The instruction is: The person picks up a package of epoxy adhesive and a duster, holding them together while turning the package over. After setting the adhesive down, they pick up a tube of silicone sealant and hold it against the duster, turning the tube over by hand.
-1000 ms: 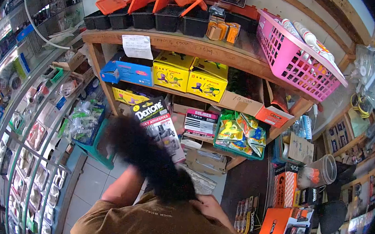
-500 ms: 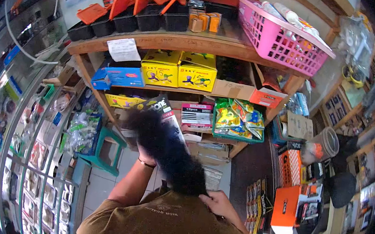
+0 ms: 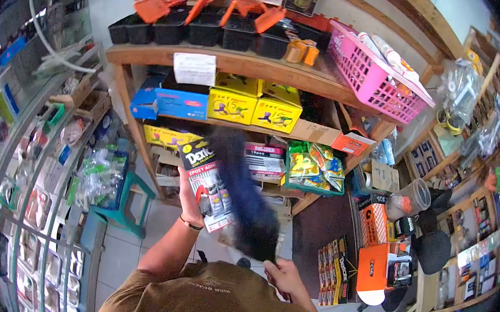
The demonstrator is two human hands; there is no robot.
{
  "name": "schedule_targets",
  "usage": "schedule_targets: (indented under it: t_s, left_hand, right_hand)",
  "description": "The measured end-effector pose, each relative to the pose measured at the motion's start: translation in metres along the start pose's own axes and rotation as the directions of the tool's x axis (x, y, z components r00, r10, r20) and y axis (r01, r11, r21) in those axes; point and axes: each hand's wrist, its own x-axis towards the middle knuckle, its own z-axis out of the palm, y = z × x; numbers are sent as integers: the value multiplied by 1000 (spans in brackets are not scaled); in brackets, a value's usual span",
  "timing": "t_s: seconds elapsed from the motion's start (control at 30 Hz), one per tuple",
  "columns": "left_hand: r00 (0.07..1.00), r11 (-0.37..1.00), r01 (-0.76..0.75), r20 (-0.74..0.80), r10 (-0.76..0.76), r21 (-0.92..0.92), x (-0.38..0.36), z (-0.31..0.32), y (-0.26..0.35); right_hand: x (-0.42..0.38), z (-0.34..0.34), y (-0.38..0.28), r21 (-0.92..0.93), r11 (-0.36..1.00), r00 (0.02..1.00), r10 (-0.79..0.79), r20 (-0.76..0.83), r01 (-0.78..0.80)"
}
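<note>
My left hand (image 3: 191, 201) grips a black, red and white blister pack of epoxy adhesive (image 3: 209, 188) by its left edge, the printed front showing. My right hand (image 3: 286, 278) is closed around the lower end of a dark, fluffy duster (image 3: 242, 198), which slants up to the left and is smeared by motion. The duster's upper part is just right of the pack and overlaps its right side in view.
Ahead stands a wooden shelf (image 3: 235, 63) with black bins, yellow boxes (image 3: 231, 98), a pink basket (image 3: 371, 77) and a green basket of packets (image 3: 314, 169). A green stool (image 3: 135, 205) stands left. Orange boxes (image 3: 372, 269) lie right.
The pack's front has come into fuller view as the duster shifted to its right. The camera view has turned slightly. Both hands still hold their things.
</note>
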Motion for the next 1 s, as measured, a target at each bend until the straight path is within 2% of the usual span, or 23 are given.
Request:
schedule_targets:
  t_s: [0.03, 0.07, 0.13, 0.17, 0.2, 0.27, 0.3, 0.33, 0.4, 0.47, 0.5, 0.53, 0.57, 0.6, 0.67, 0.7, 0.73, 0.8, 0.83, 0.87, 0.9, 0.93, 1.0]
  left_hand:
    - [998, 995, 13, -61, -7, 99, -9, 19, 1]
    - [996, 989, 52, 67, -61, 135, -16, 0, 4]
    - [998, 996, 57, 22, -59, 70, -26, 14, 18]
    - [999, 998, 46, 18, -47, 49, -29, 10, 21]
    - [999, 999, 37, -24, -37, 28, -31, 5, 24]
    - [993, 1000, 30, -111, -31, -9, -36, -3, 27]
    - [987, 991, 109, -124, -98, 84, -40, 5, 33]
    - [976, 967, 189, -142, -166, 173, -44, 14, 39]
    - [989, 981, 142, 56, -136, -134, -50, 2, 32]
    - [981, 970, 102, -143, -135, -219, -55, -29, 32]
    - [955, 861, 240, 268, -127, -449, -51, -26, 39]
    - [987, 984, 154, 67, -149, -85, -61, -14, 32]
    - [986, 986, 164, 26, -163, -32, -66, -2, 40]
    - [984, 984, 177, -13, -177, 23, -68, 3, 44]
    - [983, 982, 157, 113, -145, -100, -68, -10, 38]
    - [984, 999, 33, -174, -35, -12, -69, -6, 40]
    - [926, 867, 254, 366, -90, -428, -64, -28, 44]
    - [996, 996, 87, 15, -87, -21, -73, -4, 36]
    - [978, 987, 142, -163, -128, 78, -70, -21, 32]
    - [986, 986, 153, -64, -157, -62, -74, -7, 36]
    - [988, 987, 152, -26, -153, -60, -73, -8, 36]
    - [989, 990, 124, -73, -129, -71, -71, -19, 36]
    - [991, 978, 78, -93, -98, -195, -67, -46, 36]
  right_hand:
    - [-1, 7, 8, -3, 995, 994, -102, 32, 102]
    - [-1, 15, 18, -14, 996, 996, -87, 30, 87]
    - [-6, 29, 12, 137, 976, 984, -175, 16, 171]
    - [-14, 38, 5, 279, 959, 998, -37, -42, 47]
    - [-16, 44, 6, 260, 965, 999, -27, -43, 38]
    - [-19, 55, 20, -158, 975, 987, -159, 3, 158]
    - [-19, 57, 23, -217, 884, 909, -396, 128, 415]
    - [-23, 62, 24, -227, 888, 917, -380, 124, 399]
    - [-32, 77, 21, 185, 982, 998, -19, -60, 30]
    - [-38, 81, 20, 293, 956, 998, 33, -55, -15]
    - [-44, 83, 11, 120, 992, 1000, -24, -13, 26]
    - [-47, 86, 8, -50, 995, 996, -79, 41, 81]
    - [-42, 84, 16, -146, 960, 966, -221, 133, 240]
    - [-40, 85, 21, -138, 960, 965, -224, 136, 242]
    - [-38, 89, 22, 67, 997, 999, -29, -41, 31]
    - [-34, 92, 29, 256, 965, 998, -44, -45, 54]
    - [-34, 91, 32, 266, 962, 998, -46, -44, 56]
    - [-35, 88, 37, -164, 970, 982, -169, 87, 181]
    - [-37, 89, 34, -152, 935, 946, -308, 101, 321]
    - [-36, 90, 36, -133, 937, 946, -313, 88, 323]
    - [-36, 90, 38, -33, 980, 980, -196, 13, 197]
    - [-36, 92, 39, 77, 995, 997, -66, -46, 70]
    - [-41, 94, 26, 168, 983, 995, -65, -74, 77]
